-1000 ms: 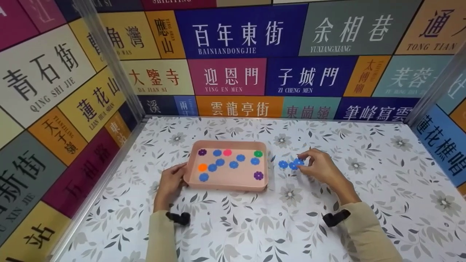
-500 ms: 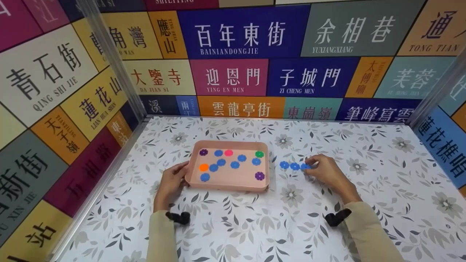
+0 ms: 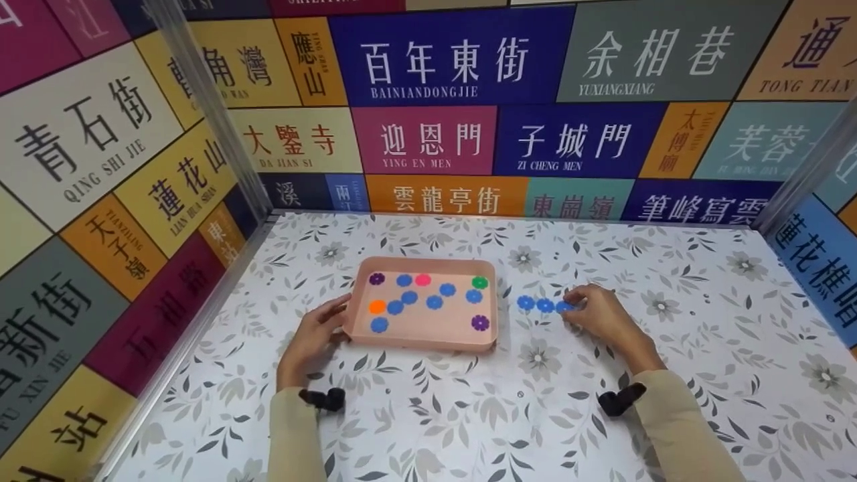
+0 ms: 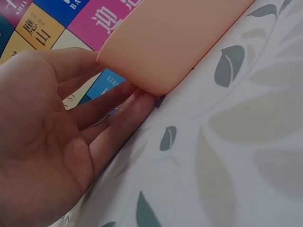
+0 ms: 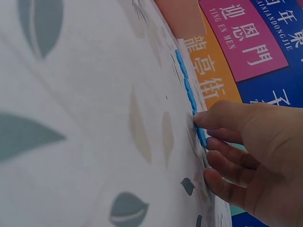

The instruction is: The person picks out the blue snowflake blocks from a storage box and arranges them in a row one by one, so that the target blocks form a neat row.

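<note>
On the patterned tabletop, a row of blue flower-shaped plastic discs lies right of a pink tray. My right hand pinches the disc at the row's right end between thumb and index finger, partly hiding it. The other fingers spread loosely beside it in the right wrist view. At the tray's left end is my left hand, its extended fingers touching the rim and lower corner. Inside the tray lie several blue discs, two purple ones, a green, a pink and an orange.
Walls printed with coloured street-name signs enclose the table at the back and both sides. Black wrist cameras sit at the cuffs of both beige sleeves.
My right hand has moved slightly right and lowered the third blue disc from over the second into the row's right end. My left hand has loosened a little at the tray.
</note>
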Tool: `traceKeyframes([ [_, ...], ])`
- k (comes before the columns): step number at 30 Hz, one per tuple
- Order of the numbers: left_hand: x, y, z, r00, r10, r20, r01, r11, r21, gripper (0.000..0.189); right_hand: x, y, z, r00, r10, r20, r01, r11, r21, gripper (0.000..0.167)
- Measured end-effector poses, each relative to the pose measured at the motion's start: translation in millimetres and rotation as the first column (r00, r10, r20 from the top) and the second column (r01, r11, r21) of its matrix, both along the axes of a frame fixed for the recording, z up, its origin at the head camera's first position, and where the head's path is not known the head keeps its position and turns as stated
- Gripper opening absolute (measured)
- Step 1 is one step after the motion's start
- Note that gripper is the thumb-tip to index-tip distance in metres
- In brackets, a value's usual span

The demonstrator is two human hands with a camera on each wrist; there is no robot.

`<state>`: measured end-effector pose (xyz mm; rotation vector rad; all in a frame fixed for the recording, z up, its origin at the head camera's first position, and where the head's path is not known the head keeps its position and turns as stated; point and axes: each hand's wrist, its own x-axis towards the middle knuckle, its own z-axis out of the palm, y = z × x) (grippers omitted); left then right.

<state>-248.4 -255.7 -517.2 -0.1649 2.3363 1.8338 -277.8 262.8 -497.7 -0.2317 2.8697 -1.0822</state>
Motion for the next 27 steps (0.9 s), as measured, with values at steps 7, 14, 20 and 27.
traceKeyframes([
  [7, 0.3, -0.3, 0.9, 1.0, -0.005, 0.006, 0.004, 0.999, 0.037, 0.049, 3.4, -1, 6.2, 1.0, -0.01, 0.009, 0.01, 0.999, 0.045, 0.039],
  [14, 0.4, -0.7, -0.8, 1.0, -0.005, -0.025, 0.006, 0.997, 0.071, 0.052, 5.9, -11, 20.4, 1.0, -0.006, -0.012, 0.007, 0.998, 0.065, 0.037],
  [20, 0.5, 0.1, 0.6, 1.0, 0.013, -0.003, -0.013, 0.999, 0.042, 0.05, 4.3, -33, 31.7, 0.994, 0.034, -0.102, -0.034, 0.999, 0.009, 0.035],
  [27, -0.1, 1.8, 2.4, 0.997, 0.034, 0.063, -0.037, 0.998, 0.044, 0.05, -8.2, -64, 39.4, 0.993, 0.111, -0.051, -0.111, 0.994, 0.003, 0.04],
])
